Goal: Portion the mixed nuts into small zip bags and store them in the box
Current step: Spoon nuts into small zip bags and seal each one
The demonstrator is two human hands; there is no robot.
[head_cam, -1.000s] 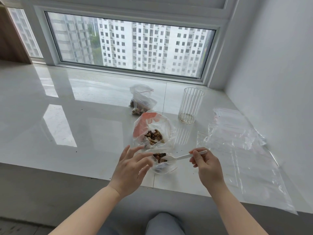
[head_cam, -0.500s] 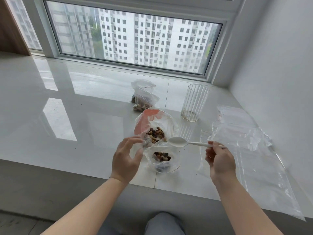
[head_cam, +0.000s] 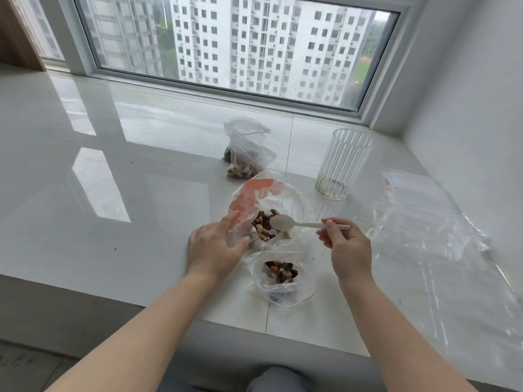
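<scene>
Your left hand (head_cam: 214, 247) has crossed from the small zip bag to the big nut bag since half a second ago, and the white spoon (head_cam: 294, 223) has swung back over the supply. The left hand's fingers (head_cam: 230, 222) now pinch the near left edge of the nut bag (head_cam: 249, 199), a clear pouch with an orange patch, holding its mouth open on the glossy white table (head_cam: 113, 165). Your right hand (head_cam: 348, 250) grips the spoon handle between thumb and curled fingers, the empty bowl poised just above the mixed nuts (head_cam: 263, 224) inside that pouch.

Just near of it, the open zip bag (head_cam: 283, 281) sits unsupported with a small heap of nuts in its bottom; it looks only partly filled and is not yet sealed. Farther back, toward the window (head_cam: 226, 46), a second small bag (head_cam: 246, 157) lies on the table holding nuts; whether its zip is pressed closed cannot be told from here. A ribbed clear glass (head_cam: 342, 165) stands to the far right, almost empty. A spread of clear plastic sheeting or spare bags (head_cam: 430, 222) covers the right side of the table.

By this showing, you are in the middle of the job: one portion apparently made, a second under way, and a fair amount of nuts left in the supply. No storage box appears in view, so the storing step seems not yet begun.
</scene>
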